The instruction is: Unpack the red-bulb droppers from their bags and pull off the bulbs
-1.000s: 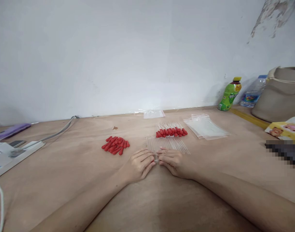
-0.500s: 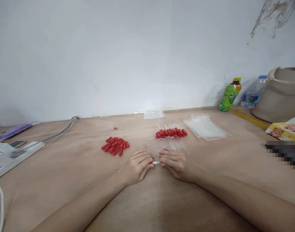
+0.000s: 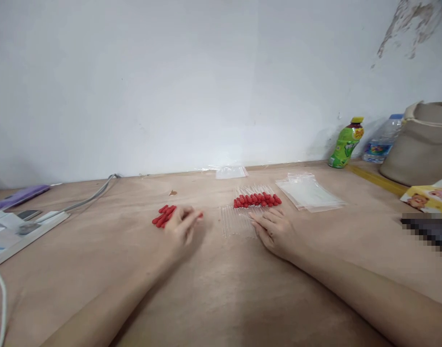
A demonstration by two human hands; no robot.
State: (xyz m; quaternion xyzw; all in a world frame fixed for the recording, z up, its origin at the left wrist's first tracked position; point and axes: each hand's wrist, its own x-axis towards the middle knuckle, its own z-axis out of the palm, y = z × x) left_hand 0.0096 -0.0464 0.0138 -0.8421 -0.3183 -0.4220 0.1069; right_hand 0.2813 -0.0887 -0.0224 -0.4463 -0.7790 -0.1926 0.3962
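Note:
My left hand [image 3: 180,227] is over the right part of a pile of red teardrop-shaped pieces [image 3: 163,216], with its fingers pinched on a red piece [image 3: 200,215]. My right hand [image 3: 274,231] rests at the right side of a row of thin clear tubes [image 3: 235,222]; its fingertips are pressed together around a clear tube [image 3: 247,215]. Behind the row lie red-tipped sticks [image 3: 257,199], their red ends towards me. The hands are well apart.
Clear plastic bags [image 3: 309,193] lie right of the sticks, and another bag [image 3: 231,172] lies by the wall. A green bottle [image 3: 345,144], a water bottle [image 3: 381,142] and a beige bucket [image 3: 419,144] stand back right. A power strip [image 3: 33,229] sits at the left.
My left hand has moved left and slightly up to the red pile, away from my right hand. My right hand has shifted slightly right and up, to the clear tubes.

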